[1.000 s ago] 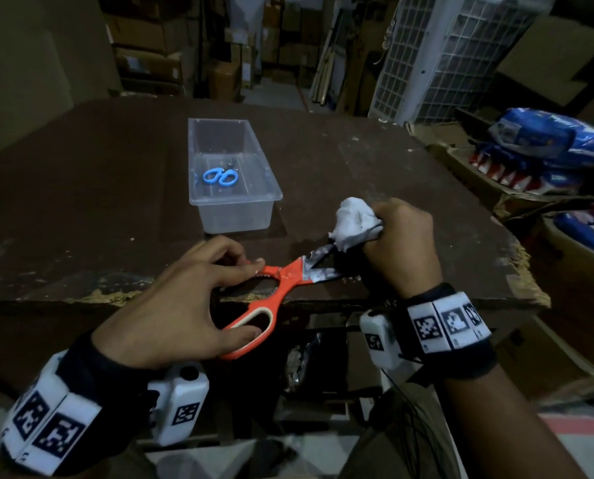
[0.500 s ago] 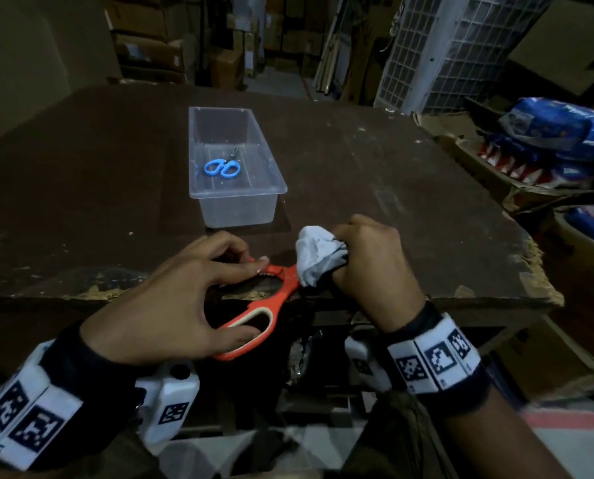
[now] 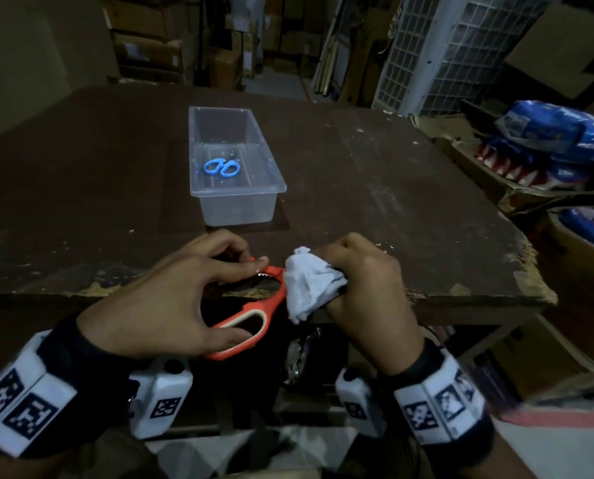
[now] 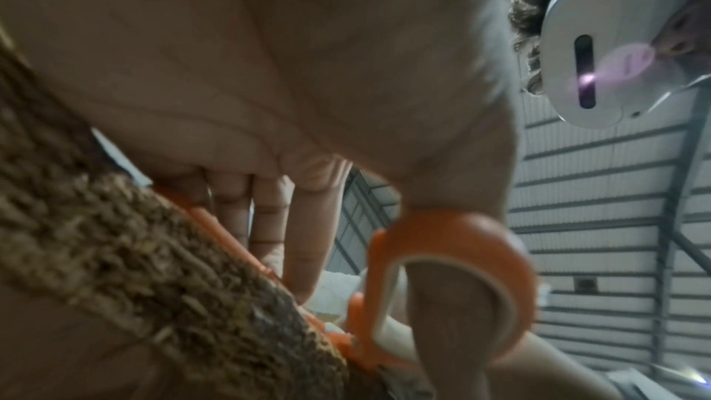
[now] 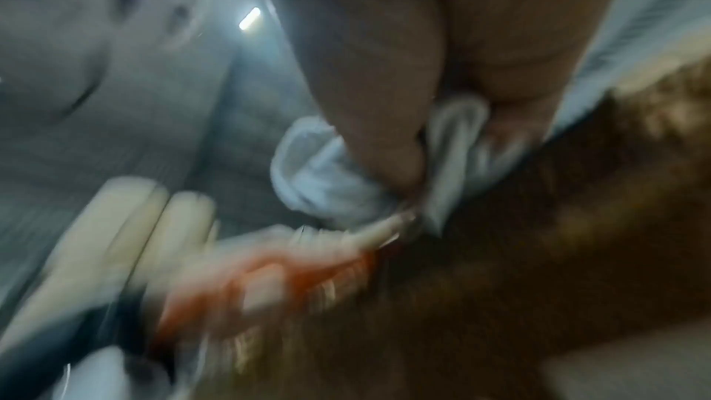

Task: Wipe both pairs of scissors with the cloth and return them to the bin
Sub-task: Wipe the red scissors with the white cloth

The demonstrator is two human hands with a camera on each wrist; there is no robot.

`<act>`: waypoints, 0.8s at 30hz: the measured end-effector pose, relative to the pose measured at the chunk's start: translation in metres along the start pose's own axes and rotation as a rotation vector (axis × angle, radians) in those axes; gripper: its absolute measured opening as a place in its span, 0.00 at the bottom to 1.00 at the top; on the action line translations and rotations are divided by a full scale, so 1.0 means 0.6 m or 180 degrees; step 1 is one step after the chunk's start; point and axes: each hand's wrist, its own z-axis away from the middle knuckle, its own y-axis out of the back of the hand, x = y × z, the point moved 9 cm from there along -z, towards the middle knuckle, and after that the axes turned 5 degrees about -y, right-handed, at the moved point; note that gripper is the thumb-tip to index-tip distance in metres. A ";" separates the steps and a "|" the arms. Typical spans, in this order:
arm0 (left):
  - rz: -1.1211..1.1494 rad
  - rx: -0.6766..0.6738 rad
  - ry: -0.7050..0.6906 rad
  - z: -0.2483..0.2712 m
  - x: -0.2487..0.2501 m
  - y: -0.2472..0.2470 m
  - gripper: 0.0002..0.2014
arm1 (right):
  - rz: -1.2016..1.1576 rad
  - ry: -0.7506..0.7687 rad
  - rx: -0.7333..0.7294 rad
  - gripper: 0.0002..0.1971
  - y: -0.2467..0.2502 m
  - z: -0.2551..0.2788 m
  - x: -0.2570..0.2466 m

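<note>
My left hand [image 3: 184, 299] grips the orange scissors [image 3: 254, 316] by their handles at the table's near edge; in the left wrist view the thumb goes through an orange handle loop [image 4: 454, 279]. My right hand [image 3: 361, 281] holds a bunched white cloth [image 3: 305, 285] wrapped around the blades close to the pivot, so the blades are hidden. The right wrist view is blurred but shows the cloth [image 5: 327, 181] pinched around metal beside the orange handles [image 5: 277, 279]. A blue-handled pair of scissors [image 3: 221, 167] lies inside the clear plastic bin [image 3: 236, 205] farther back on the table.
The dark wooden table [image 3: 375, 188] has a chipped, ragged near edge and right corner. Cardboard boxes with blue packets [image 3: 558, 133] stand to the right. A white wire-grid unit [image 3: 461, 50] and stacked boxes are behind the table.
My right hand has slid the cloth along the blades from their tips back to the pivot. The exposed blade is now covered. My left hand keeps its grip on the handles.
</note>
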 end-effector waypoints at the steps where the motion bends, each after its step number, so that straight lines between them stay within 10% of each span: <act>1: 0.0001 -0.0012 0.0002 0.000 0.000 0.000 0.40 | 0.0100 -0.0009 -0.0030 0.09 -0.008 0.000 0.002; 10: 0.0027 -0.0018 0.0033 -0.003 -0.002 0.002 0.41 | 0.0750 -0.0228 -0.0182 0.21 -0.002 -0.045 0.066; 17: -0.0009 0.0007 0.0039 -0.003 0.001 0.001 0.42 | 0.0446 -0.0454 0.0882 0.11 0.084 -0.011 0.061; 24: -0.0058 0.0065 0.0093 -0.002 0.002 0.002 0.42 | 0.0144 -0.0309 -0.0020 0.17 -0.019 0.045 -0.003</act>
